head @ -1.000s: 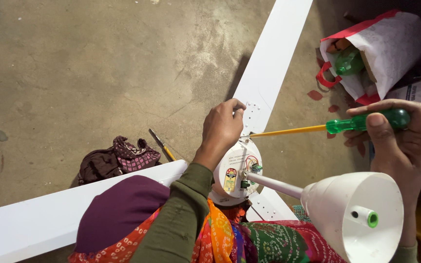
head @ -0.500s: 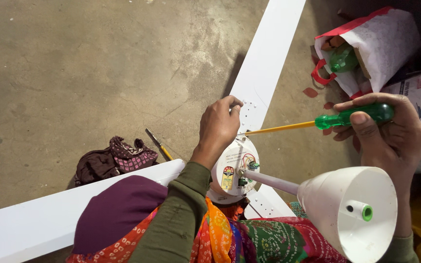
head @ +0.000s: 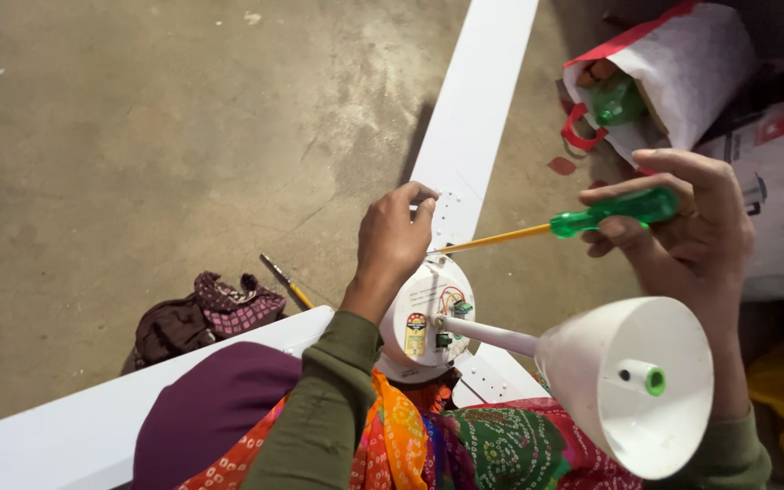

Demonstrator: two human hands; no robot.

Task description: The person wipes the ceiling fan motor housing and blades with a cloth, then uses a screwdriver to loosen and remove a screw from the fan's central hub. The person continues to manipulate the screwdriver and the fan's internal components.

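Bare grey concrete floor (head: 156, 136) underneath

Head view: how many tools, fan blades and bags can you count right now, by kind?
Screwdrivers: 2, a green-handled one in the right hand and a yellow-handled one on the floor
White fan blades: 3, far, left, near; the left hand rests on the far one
Bags: 1, white with red trim
Total: 6
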